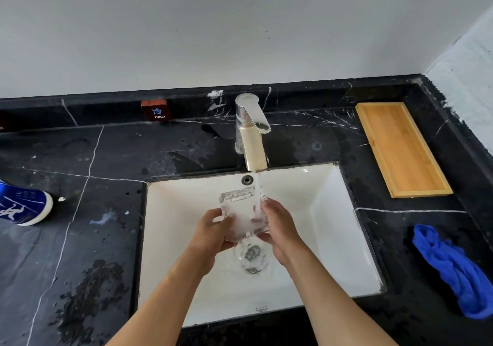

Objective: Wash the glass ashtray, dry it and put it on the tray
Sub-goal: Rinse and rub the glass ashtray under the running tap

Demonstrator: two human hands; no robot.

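I hold a square clear glass ashtray [241,211] over the white sink [333,228], tilted up under the running water. My left hand [213,232] grips its left side and my right hand [278,225] grips its right side. The stream falls from the chrome faucet [252,134] onto the ashtray's right part. A wooden tray [400,148] lies bare on the counter at the back right. A crumpled blue cloth [453,268] lies on the counter to the right of the sink.
The black marble counter [93,159] is wet and spotted around the sink. A blue and white container [21,204] lies at the left edge. A small sign marked COLD [157,110] stands against the back ledge. The drain [252,255] sits below my hands.
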